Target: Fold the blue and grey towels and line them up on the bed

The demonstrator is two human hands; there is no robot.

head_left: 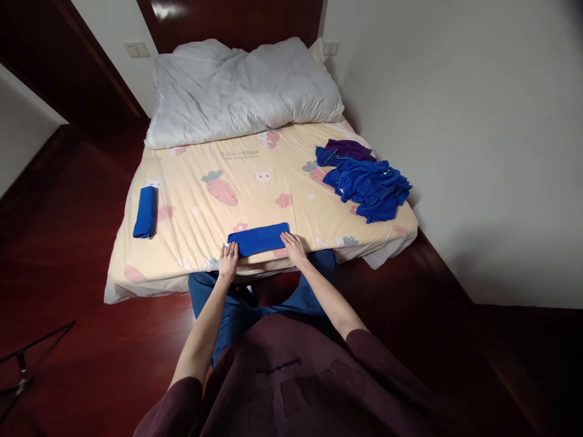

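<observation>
A folded blue cloth (259,239), a long narrow strip, lies flat near the bed's front edge. My left hand (228,261) rests palm down at its left end, fingers laid on the cloth beside a small white tag. On the right end lie the outstretched fingers of my right hand (294,247). Both thumbs are hard to make out. Toward the bed's left side sits a folded blue bundle (145,212). A loose heap of blue cloths (368,185) is at the right, with a purple cloth (350,149) behind it.
The bed's yellow sheet (255,200) has carrot and rabbit prints. A rumpled pale grey quilt (241,91) lies across the head end. A white wall (478,152) runs along the right. Part of a black stand (22,364) shows on the dark red floor (82,255).
</observation>
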